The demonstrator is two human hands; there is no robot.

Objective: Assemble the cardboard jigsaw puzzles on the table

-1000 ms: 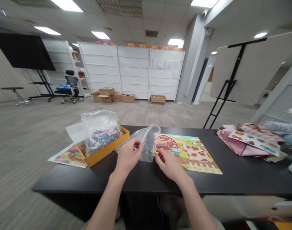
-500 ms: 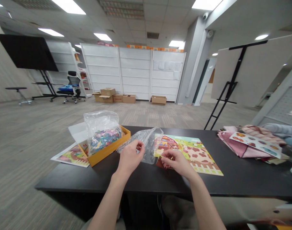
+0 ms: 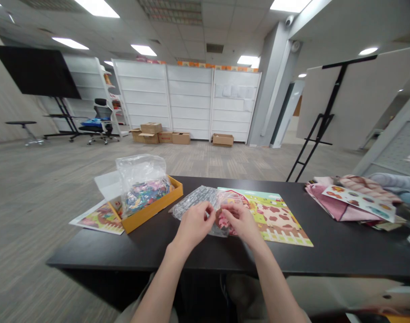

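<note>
My right hand (image 3: pixel 240 220) pinches a small brown and pink piece (image 3: pixel 222 220) above the left edge of the farm picture board (image 3: pixel 278 215). Close beside it, my left hand (image 3: pixel 198 220) has its thumb and fingertips together; whatever they hold, if anything, is too small to make out. Beneath and behind both hands lies a crumpled clear plastic bag (image 3: pixel 194 197), partly over the board. To the left stands a yellow box (image 3: pixel 153 214), with a clear bag of colourful pieces (image 3: pixel 146 190) in it.
A printed picture sheet (image 3: pixel 100 220) lies left of the box on the black table (image 3: pixel 124 253). Pink cloths (image 3: pixel 321 199) and a sticker sheet (image 3: pixel 362 202) are at the right. Beyond the table are an easel (image 3: pixel 321 130) and cardboard boxes (image 3: pixel 151 132).
My left hand has moved right, close to my right hand. The clear plastic bag has dropped flatter onto the table. The piece in my right hand now shows more of its pink side.
</note>
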